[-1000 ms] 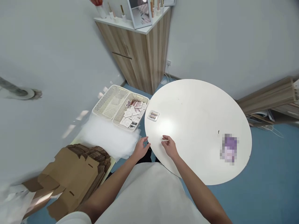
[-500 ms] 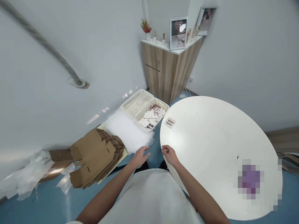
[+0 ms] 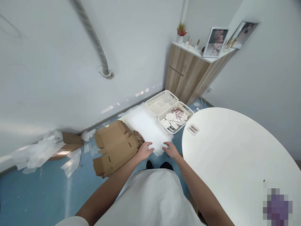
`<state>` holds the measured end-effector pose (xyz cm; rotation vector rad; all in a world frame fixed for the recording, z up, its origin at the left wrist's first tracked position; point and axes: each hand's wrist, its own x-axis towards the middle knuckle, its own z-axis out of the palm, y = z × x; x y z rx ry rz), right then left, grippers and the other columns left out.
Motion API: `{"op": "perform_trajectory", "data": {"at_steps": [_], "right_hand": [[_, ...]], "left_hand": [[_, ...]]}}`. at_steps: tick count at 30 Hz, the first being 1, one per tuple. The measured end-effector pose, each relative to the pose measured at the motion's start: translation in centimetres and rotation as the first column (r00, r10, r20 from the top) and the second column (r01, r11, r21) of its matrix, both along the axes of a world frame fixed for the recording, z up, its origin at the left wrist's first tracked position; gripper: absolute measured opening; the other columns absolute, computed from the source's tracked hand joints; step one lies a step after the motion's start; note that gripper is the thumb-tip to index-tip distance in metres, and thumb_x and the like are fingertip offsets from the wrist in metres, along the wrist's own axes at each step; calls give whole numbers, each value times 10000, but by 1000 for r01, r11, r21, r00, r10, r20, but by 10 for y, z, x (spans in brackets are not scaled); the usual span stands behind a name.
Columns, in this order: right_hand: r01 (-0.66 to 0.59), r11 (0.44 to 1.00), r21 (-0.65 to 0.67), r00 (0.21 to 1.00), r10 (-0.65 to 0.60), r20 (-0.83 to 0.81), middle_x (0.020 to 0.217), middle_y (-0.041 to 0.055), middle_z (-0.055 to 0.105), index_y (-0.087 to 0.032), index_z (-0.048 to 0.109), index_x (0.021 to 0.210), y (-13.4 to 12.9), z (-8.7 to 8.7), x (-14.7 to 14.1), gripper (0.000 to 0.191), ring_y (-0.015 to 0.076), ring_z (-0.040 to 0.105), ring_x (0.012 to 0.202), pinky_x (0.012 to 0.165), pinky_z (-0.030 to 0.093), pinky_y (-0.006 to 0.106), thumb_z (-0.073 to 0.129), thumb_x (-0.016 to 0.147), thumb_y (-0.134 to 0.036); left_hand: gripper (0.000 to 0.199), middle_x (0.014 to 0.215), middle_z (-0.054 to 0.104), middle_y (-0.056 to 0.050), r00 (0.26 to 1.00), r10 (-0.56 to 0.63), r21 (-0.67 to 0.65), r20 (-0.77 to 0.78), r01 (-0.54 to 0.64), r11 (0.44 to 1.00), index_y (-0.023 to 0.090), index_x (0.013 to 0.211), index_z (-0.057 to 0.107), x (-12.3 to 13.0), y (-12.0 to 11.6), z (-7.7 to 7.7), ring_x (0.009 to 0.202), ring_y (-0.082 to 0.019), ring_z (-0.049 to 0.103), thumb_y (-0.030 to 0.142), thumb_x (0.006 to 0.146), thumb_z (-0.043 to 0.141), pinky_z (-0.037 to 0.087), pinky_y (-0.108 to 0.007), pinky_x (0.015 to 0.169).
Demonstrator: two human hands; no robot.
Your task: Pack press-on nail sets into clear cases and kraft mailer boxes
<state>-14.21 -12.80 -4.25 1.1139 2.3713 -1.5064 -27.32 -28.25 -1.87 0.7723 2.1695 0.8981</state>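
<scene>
My left hand (image 3: 145,151) is open and holds nothing, close to the right edge of a stack of flat brown cardboard boxes (image 3: 117,144). Opposite it, my right hand (image 3: 170,150) is also open, fingers apart, just left of the round white table (image 3: 225,150). Beyond both hands lies a pile of white sheets (image 3: 148,124). Past the sheets are two white baskets: one (image 3: 162,102) has some clear items in it, the other (image 3: 176,117) holds several small cards. A small clear case (image 3: 193,129) rests on the table's left edge.
A wooden cabinet (image 3: 188,70) with picture frames and a plant (image 3: 181,29) stands in the corner. Crumpled white wrapping (image 3: 42,150) and an open brown box (image 3: 71,142) lie on the floor at the left. A pipe (image 3: 94,36) meets the wall.
The view has turned left, so the table and cabinet sit further right. My right hand has moved off the table's edge, and its fingers have opened. My left hand stays open.
</scene>
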Motion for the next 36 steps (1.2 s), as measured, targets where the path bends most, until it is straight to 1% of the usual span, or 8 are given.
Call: {"op": "perform_trajectory", "data": {"at_steps": [4,8,13,19,23,25,27,36], "right_hand": [[-13,999,46,999,11,41,1234,81,478,-199,514,1137,-7,-1,-18,438,214,438,1155,937,361,332,539,724,-343],[-66,991,117,997,61,42,1306,86,406,-207,514,1130,-4,-4,-36,438,232,368,1216,987,303,377,537,724,-370],[-110,964,241,993,96,70,1358,130,312,-170,484,1168,9,-20,-62,482,281,244,1278,993,279,422,520,739,-386],[-222,934,280,973,194,123,1397,117,231,-207,440,1203,18,-41,-78,500,329,206,1280,956,302,462,554,720,-262],[-257,920,294,962,216,165,1397,133,222,-200,426,1215,24,-45,-81,527,351,170,1289,965,279,490,554,705,-242],[-257,924,282,959,208,190,1383,150,244,-182,413,1225,27,-47,-85,530,348,184,1286,966,280,495,534,712,-242],[-249,928,278,960,199,197,1365,156,278,-166,391,1239,28,-49,-88,529,327,208,1283,976,276,489,502,726,-234],[-334,876,347,942,327,81,1411,155,223,-82,255,1318,28,-53,-93,609,276,190,1301,1035,230,445,418,735,-150]], "left_hand": [[365,1125,546,-92,999,30,12,41,-30,999,182,1041,562,-12,1,-3,1037,-232,523,326,706,557,433,-329,857],[385,1179,514,-91,987,48,21,153,-51,998,194,1077,544,-19,12,-11,1075,-231,502,341,721,552,412,-327,894],[448,1244,484,-86,958,81,-12,275,-81,997,205,1139,518,-26,28,-20,1146,-244,446,372,725,555,351,-349,962],[495,1351,376,-81,932,144,-84,333,-123,989,193,1185,488,-38,59,-28,1292,-225,242,491,799,402,187,-352,1056],[623,1432,203,-73,853,295,-242,431,-206,948,191,1282,360,-44,76,-39,1330,-219,81,576,794,332,121,-370,1072],[665,1447,139,-74,818,363,-301,447,-244,922,178,1316,294,-46,79,-44,1332,-208,45,585,792,322,91,-356,1078],[692,1453,98,-76,797,386,-318,465,-257,913,168,1333,252,-46,79,-47,1333,-201,34,588,788,326,74,-342,1081],[759,1454,80,-70,774,386,-289,502,-270,918,153,1360,183,-43,72,-54,1329,-196,81,613,773,325,90,-287,1078]]}}
